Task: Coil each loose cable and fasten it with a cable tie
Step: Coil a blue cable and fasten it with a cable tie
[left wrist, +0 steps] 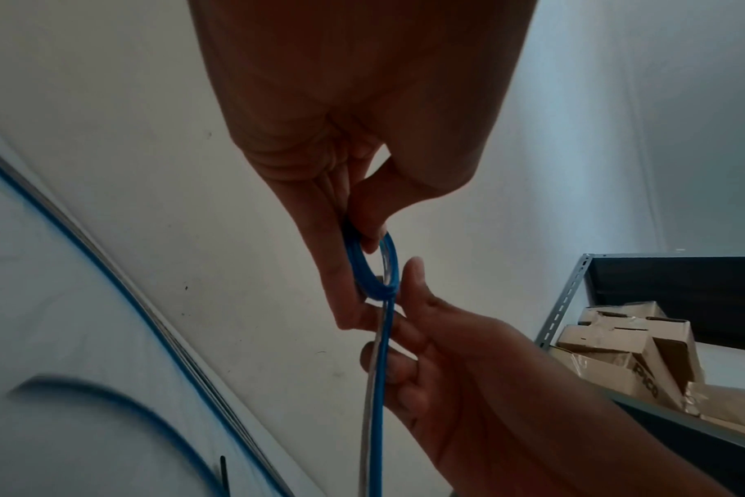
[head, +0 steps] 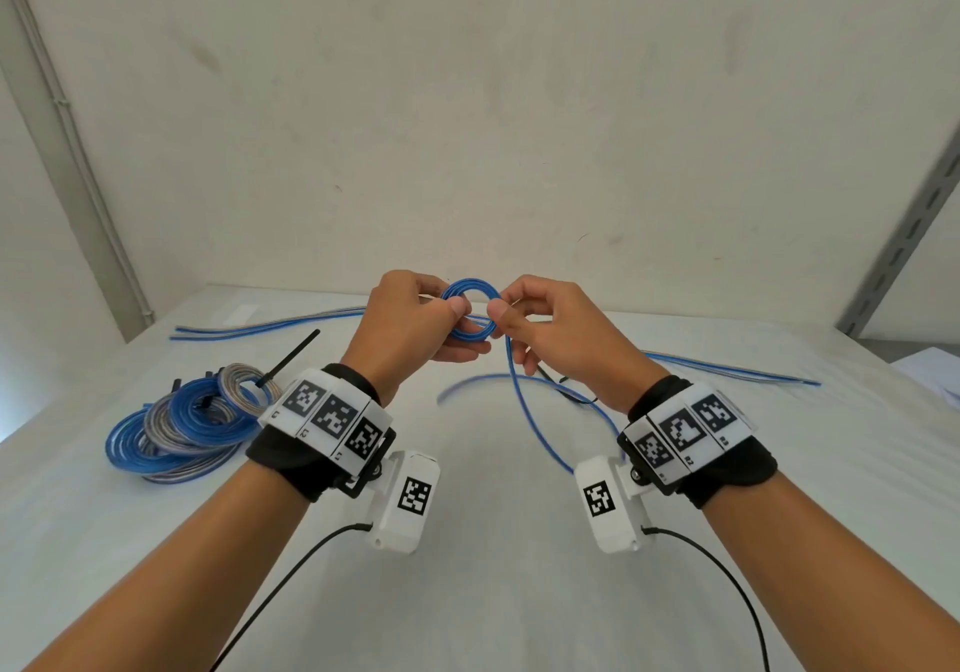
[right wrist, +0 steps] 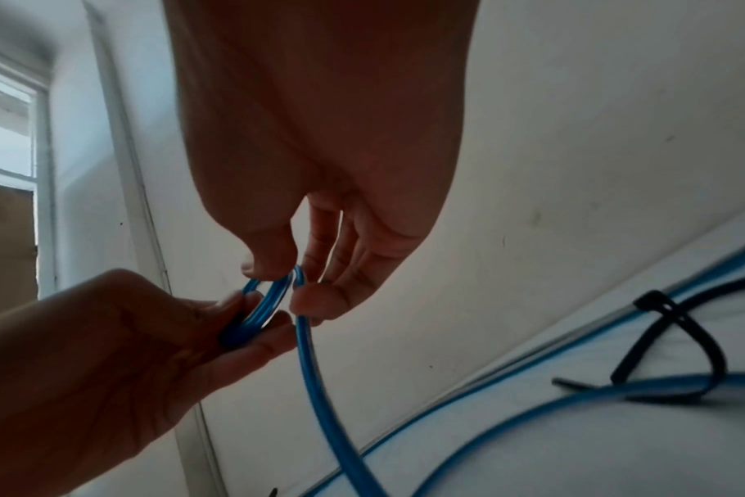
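A small coil of blue cable is held up above the white table. My left hand pinches the coil's left side between thumb and fingers. My right hand pinches its right side, where the cable's loose tail drops to the table and curves away. In the left wrist view the coil shows edge-on between both hands. In the right wrist view the coil sits under my right thumb, and a black cable tie lies looped on the table.
Several coiled, tied cables are stacked at the left, one with a black tie tail sticking up. Loose blue cables lie along the far edge, more at the right. A metal shelf with cardboard boxes stands to the right.
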